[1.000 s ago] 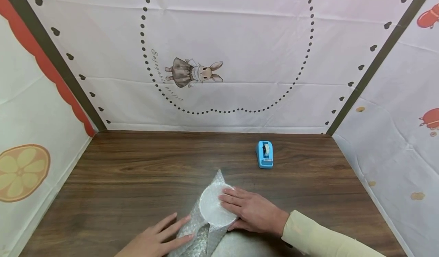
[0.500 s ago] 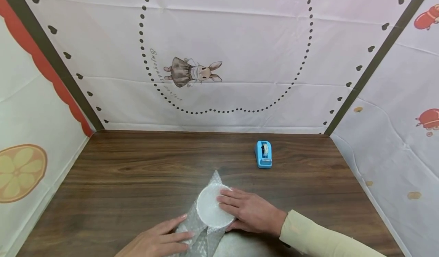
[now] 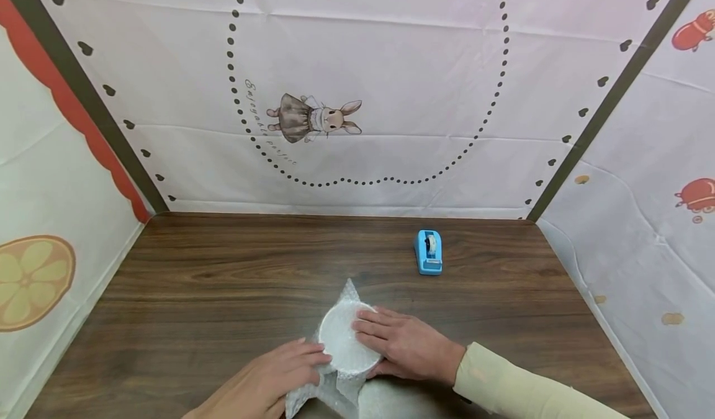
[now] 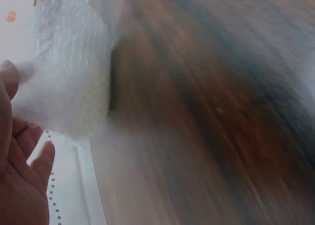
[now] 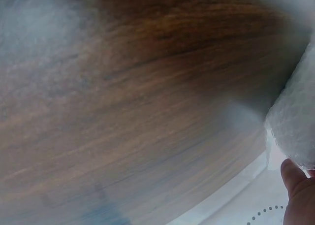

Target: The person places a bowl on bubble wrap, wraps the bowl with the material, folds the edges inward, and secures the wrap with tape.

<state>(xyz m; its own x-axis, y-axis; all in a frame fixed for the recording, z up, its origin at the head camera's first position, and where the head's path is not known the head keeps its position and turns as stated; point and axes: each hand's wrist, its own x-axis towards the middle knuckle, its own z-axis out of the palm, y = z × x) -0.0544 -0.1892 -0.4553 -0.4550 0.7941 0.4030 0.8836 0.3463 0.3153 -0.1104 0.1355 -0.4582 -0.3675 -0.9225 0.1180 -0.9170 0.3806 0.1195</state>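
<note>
A round object with a white disc-like top (image 3: 343, 338) stands near the table's front, wrapped in clear bubble wrap (image 4: 69, 62); what is inside cannot be made out. My right hand (image 3: 404, 344) holds it from the right, fingers lying over the top and thumb against the side. In the right wrist view the thumb (image 5: 294, 178) touches the lower part of the wrap. My left hand (image 3: 285, 369) presses the wrap against the left side with extended fingers, fingertips at the top's rim. A pointed wrap corner sticks up behind, and a loose flap hangs in front.
A blue tape dispenser (image 3: 428, 252) with a tape roll stands farther back on the brown wooden table (image 3: 223, 270), right of centre. A whitish sheet (image 3: 385, 400) lies at the front edge. Printed cloth walls (image 3: 419, 108) enclose the back and both sides.
My left hand has moved right and up, pushing the loose bubble wrap from the front left onto the object's side. The right hand keeps its hold.
</note>
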